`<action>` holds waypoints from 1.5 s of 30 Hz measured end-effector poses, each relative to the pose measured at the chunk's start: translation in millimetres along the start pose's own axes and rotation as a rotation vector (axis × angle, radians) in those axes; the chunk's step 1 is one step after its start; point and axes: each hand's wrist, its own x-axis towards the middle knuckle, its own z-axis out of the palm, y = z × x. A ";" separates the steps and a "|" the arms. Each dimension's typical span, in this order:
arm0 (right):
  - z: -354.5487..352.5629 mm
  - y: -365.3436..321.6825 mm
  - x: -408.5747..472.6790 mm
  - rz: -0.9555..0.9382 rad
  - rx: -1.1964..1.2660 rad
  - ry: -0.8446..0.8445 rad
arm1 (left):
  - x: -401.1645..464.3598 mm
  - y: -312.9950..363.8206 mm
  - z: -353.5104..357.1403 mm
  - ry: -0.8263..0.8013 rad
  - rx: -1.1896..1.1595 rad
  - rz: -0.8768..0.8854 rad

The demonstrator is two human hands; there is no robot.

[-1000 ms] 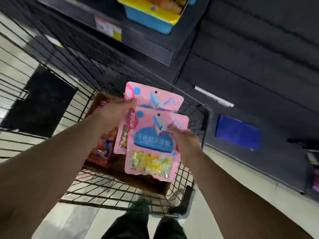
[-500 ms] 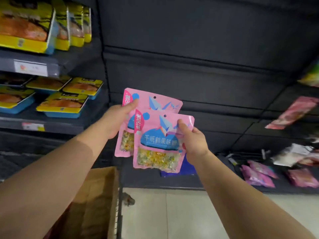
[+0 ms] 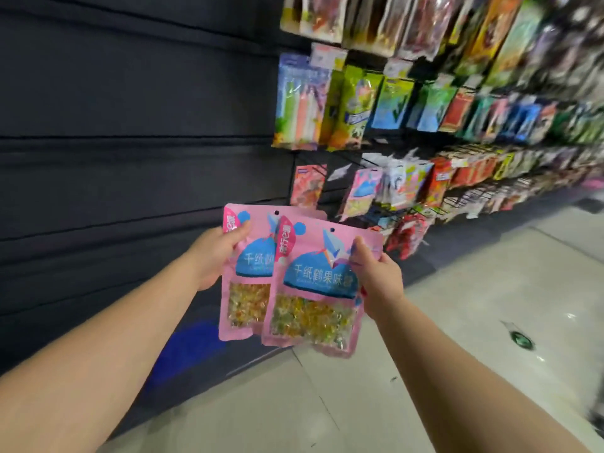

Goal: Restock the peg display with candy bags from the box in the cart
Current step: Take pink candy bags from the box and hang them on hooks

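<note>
Turned away from the cart and now facing the peg display (image 3: 425,132), with left hand (image 3: 217,256) pinching the rear pink candy bag (image 3: 243,282) and right hand (image 3: 379,276) gripping the front pink candy bag (image 3: 313,295), both held short of a matching hung bag (image 3: 361,194), ready for hanging.

You stood in a shop aisle. At two o'clock ran a peg display (image 3: 457,125) crowded with hanging snack bags (image 3: 299,103) in rows. At ten o'clock was a dark slatted wall panel (image 3: 130,125), and pale floor tiles (image 3: 474,305) lay at four o'clock.
</note>
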 end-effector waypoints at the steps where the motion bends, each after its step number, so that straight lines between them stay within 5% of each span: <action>1: -17.3 0.1 10.9 0.004 0.038 0.038 | 8.1 -1.5 18.0 -0.033 0.004 -0.012; 8: -84.6 8.9 92.1 0.073 0.063 0.175 | 81.3 -17.7 104.6 -0.145 0.036 -0.080; 30: -58.6 -24.9 417.5 0.173 -0.079 0.090 | 386.6 -31.1 166.9 -0.053 0.089 -0.231; 45: -73.3 -50.5 613.3 0.080 -0.368 -0.277 | 426.1 -89.0 220.9 0.432 -0.154 -0.252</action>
